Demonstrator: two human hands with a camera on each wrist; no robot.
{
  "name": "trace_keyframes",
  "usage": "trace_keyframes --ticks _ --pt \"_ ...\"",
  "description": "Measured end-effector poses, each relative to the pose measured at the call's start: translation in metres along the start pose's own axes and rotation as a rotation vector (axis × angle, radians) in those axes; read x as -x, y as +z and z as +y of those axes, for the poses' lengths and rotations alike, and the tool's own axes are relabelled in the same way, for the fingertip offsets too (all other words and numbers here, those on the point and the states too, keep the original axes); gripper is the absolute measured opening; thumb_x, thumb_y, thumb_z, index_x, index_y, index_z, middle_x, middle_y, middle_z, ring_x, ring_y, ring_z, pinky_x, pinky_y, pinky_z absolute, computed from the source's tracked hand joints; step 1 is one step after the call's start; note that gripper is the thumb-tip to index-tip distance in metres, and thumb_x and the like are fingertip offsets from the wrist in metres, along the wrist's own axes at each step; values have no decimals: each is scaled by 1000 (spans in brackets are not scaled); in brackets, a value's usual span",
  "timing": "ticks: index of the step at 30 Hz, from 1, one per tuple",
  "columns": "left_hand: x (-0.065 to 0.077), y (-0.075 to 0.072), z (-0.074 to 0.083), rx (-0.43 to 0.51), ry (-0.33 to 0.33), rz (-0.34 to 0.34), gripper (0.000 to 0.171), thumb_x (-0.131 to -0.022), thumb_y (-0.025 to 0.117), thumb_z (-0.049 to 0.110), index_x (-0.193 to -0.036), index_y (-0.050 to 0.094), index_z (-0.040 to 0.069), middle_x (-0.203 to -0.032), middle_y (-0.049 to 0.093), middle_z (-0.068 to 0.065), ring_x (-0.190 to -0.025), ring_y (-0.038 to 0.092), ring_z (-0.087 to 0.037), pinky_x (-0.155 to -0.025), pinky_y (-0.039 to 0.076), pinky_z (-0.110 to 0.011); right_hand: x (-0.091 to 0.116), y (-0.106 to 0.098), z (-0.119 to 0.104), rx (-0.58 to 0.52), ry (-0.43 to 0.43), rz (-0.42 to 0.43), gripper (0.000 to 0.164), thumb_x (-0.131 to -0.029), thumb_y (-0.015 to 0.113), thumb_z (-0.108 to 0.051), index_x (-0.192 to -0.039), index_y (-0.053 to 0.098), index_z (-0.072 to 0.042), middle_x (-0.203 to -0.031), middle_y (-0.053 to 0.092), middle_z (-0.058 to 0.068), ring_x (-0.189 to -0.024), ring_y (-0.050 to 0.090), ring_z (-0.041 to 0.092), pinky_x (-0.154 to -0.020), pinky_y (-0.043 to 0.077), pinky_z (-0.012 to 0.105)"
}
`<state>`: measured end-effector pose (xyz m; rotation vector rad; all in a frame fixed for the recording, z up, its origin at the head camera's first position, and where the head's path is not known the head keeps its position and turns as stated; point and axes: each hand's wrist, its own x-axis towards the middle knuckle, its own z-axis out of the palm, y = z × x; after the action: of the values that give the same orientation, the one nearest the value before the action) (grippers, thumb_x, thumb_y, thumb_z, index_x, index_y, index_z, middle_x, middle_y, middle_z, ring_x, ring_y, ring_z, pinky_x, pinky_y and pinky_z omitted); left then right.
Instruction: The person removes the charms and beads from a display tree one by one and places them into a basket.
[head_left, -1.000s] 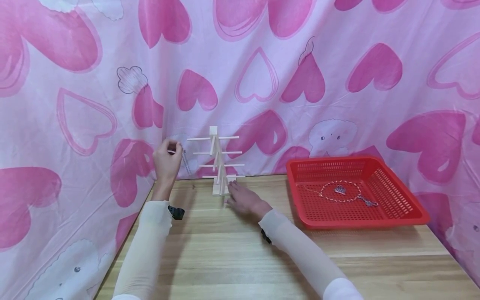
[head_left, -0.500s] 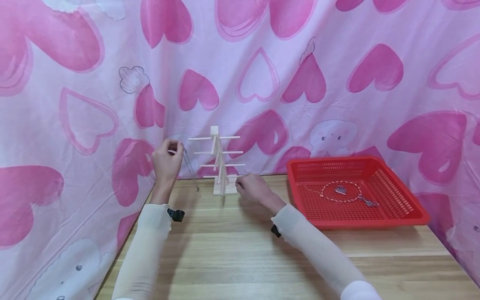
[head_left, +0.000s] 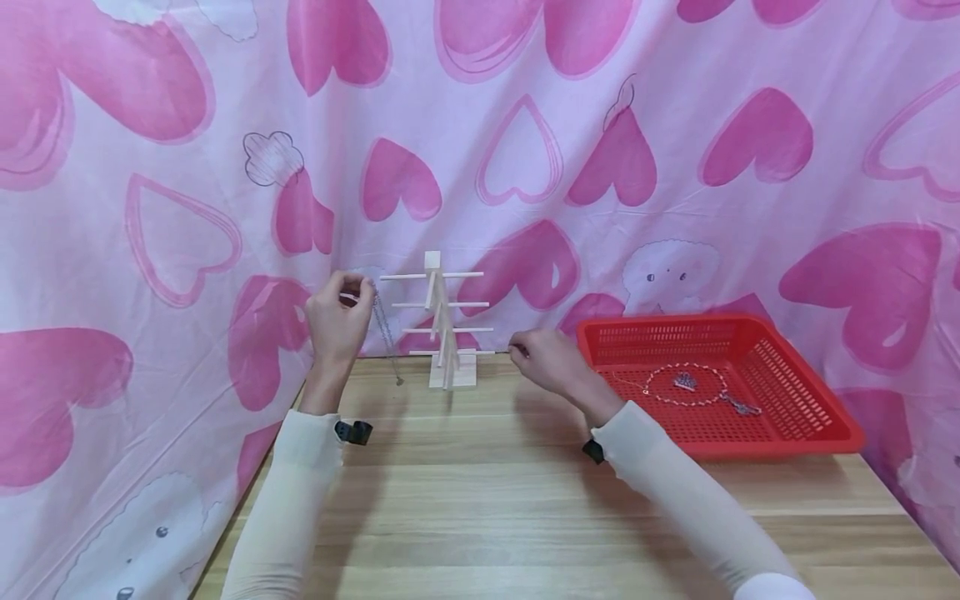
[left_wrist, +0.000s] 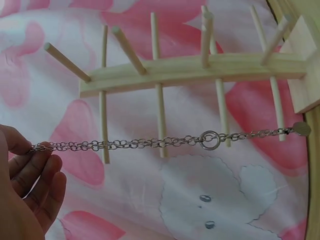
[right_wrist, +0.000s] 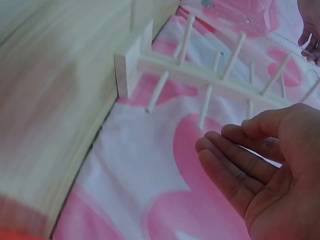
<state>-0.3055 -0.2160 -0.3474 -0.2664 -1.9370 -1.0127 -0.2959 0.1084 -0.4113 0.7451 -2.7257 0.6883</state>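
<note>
My left hand [head_left: 337, 321] is raised to the left of a pale wooden peg stand [left_wrist: 190, 71]. Thumb and fingertips pinch the top of a doubled silver chain necklace [left_wrist: 150, 143], which hangs down beside the pegs. A metal ring [left_wrist: 210, 140] links its strands, and a small round pendant [left_wrist: 301, 129] dangles at the low end, close over the table in the head view. On the stand's other side is my right hand [head_left: 551, 362], holding nothing. Its fingers [right_wrist: 235, 160] are loosely bent near the lower peg tips.
A red plastic basket [head_left: 667, 322] stands at the right of the wooden table [head_left: 465, 500]. Inside lie a beaded necklace [head_left: 686, 404] and small silver jewelry pieces [head_left: 684, 381]. Pink heart-patterned cloth [head_left: 517, 150] hangs right behind the stand and along the left side.
My right hand has drawn away from the stand's base toward the right, its fingers now more bent. The left hand stays nearly in place, and the hanging necklace shows more clearly.
</note>
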Motion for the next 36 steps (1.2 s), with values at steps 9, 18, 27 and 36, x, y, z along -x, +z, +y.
trace_keyframes --ticks 9,18,27,36 --pt "-3 0 30 54 31 -36 13 -97 71 7 -93 74 -6 -81 77 -20 -68 69 -26 -65 58 -22 10 -34 14 31 -7 43 9 -101 72 -17 -98 80 -15 -68 60 -5 -64 52 14 -65 51 32" --pt "-1 2 54 114 67 -84 11 -96 71 5 -93 74 -5 -81 77 -17 -70 70 -27 -66 59 -31 23 -64 27 71 32 -4 10 -101 71 -16 -98 80 -13 -69 59 -3 -67 53 15 -68 51 32" --pt "2 15 72 149 101 -107 10 -96 71 4 -93 74 -5 -81 77 -17 -69 70 -27 -65 60 -29 51 -90 60 88 144 -36 21 -101 70 -18 -119 79 -11 -95 76 5 -78 61 21 -78 61 43" --pt "1 34 92 239 119 -135 8 -96 72 2 -93 74 -5 -81 77 -17 -70 71 -28 -66 58 -21 80 -115 92 103 264 -88 44 -101 74 -24 -141 69 -7 -123 76 18 -109 72 37 -96 61 63"
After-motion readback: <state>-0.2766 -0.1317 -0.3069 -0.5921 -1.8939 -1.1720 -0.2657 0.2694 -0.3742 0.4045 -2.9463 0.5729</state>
